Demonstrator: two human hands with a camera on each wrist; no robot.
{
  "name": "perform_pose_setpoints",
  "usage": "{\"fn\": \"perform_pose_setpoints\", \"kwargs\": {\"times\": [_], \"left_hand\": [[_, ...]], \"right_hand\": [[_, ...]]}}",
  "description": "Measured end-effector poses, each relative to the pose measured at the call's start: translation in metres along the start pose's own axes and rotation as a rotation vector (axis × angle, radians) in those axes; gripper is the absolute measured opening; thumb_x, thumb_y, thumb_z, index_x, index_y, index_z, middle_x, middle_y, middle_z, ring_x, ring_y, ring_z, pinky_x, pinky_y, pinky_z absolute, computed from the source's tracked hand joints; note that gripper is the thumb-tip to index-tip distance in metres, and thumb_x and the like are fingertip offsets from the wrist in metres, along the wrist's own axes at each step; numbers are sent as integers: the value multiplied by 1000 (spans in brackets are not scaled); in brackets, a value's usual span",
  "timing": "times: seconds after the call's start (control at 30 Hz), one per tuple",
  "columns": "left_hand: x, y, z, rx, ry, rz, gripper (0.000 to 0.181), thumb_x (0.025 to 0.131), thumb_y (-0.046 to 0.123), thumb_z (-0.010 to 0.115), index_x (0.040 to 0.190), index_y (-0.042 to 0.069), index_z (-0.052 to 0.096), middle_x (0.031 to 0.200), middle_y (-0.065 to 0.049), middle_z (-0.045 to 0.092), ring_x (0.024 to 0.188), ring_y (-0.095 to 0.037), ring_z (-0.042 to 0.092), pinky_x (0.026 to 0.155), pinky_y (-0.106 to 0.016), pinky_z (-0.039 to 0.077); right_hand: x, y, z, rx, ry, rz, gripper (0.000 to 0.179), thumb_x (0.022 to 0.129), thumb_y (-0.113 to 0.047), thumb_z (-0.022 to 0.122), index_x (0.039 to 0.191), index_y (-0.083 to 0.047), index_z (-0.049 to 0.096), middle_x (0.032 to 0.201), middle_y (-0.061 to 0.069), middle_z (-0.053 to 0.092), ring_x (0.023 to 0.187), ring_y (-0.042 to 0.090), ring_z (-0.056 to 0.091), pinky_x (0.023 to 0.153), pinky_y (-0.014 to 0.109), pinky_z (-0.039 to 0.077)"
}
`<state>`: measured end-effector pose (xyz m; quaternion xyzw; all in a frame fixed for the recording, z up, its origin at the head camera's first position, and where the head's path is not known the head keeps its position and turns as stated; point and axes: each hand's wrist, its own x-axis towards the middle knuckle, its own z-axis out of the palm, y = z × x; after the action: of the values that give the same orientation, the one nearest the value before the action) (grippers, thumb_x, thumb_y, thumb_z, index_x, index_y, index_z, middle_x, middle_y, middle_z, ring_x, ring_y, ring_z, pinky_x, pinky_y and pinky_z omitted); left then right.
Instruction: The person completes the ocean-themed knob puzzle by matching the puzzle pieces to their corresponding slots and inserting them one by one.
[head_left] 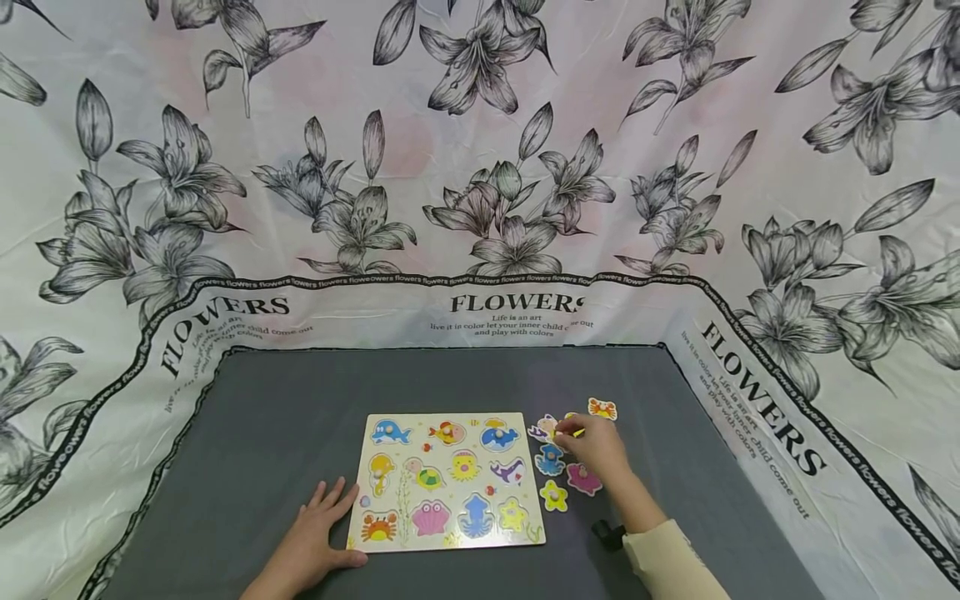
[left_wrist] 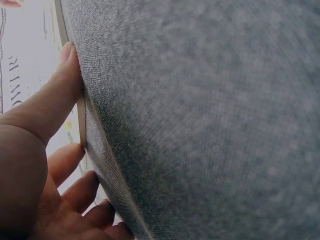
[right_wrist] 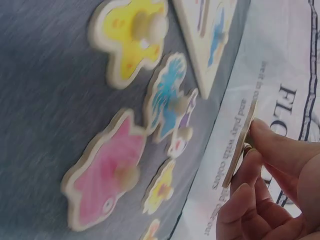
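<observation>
In soft, even light, we see the left wrist view's lettered backdrop (left_wrist: 15, 45) washed out, the right's pink puzzle piece (right_wrist: 97, 177) blurred.

I see a cream sea-animal puzzle board (head_left: 438, 455) lying flat, well short of the far edge of the desk (head_left: 285, 417); a thin wooden piece (right_wrist: 238, 152) is held raised near the board's far right corner.

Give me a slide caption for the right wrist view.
The right hand pinches an edge-on puzzle piece while a yellow star, blue piece and pink piece lie on gray cloth.
</observation>
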<state>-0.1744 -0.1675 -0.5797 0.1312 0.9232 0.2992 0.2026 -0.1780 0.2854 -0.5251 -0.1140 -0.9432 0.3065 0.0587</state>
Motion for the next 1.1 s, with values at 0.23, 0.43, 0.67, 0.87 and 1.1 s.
{"fn": "perform_pose_setpoints", "kwargs": {"times": [0.23,0.43,0.67,0.87,1.1], "left_hand": [[-1,-2,1,0,5,-4,115,56,50,93,153,10,46,161,-25,31,150,-54,12,113,-76,16],[-1,-1,2,-4,9,4,113,57,48,94,152,10,46,161,-24,32,150,-54,13,113,-76,16],[-3,-1,1,-13,18,10,112,59,46,94,153,10,46,161,-25,32,150,-54,12,113,-76,16],[-2,-2,1,-14,20,-2,113,57,47,94,152,10,46,161,-24,32,151,-53,12,114,-76,15],[-2,-1,-1,-22,9,-8,113,57,47,94,152,9,47,161,-24,32,151,-53,12,114,-75,15]], "right_hand": [[1,-20,10,45,-29,-4,10,85,-18,83,92,-13,80,88,0,75,74,13,64,62,28,53],[1,-41,15,64,-62,8,10,85,-19,82,93,-14,81,87,-1,75,73,14,63,61,28,53],[-2,-62,28,109,-91,-62,6,85,-14,82,90,-12,81,84,-1,74,71,13,63,61,28,55],[-4,-74,40,80,-130,-112,5,85,-18,82,90,-16,81,85,-3,74,70,11,62,59,27,53],[-7,-87,53,89,-166,-170,4,85,-20,82,88,-17,81,85,-5,74,65,9,60,56,26,51]]}}
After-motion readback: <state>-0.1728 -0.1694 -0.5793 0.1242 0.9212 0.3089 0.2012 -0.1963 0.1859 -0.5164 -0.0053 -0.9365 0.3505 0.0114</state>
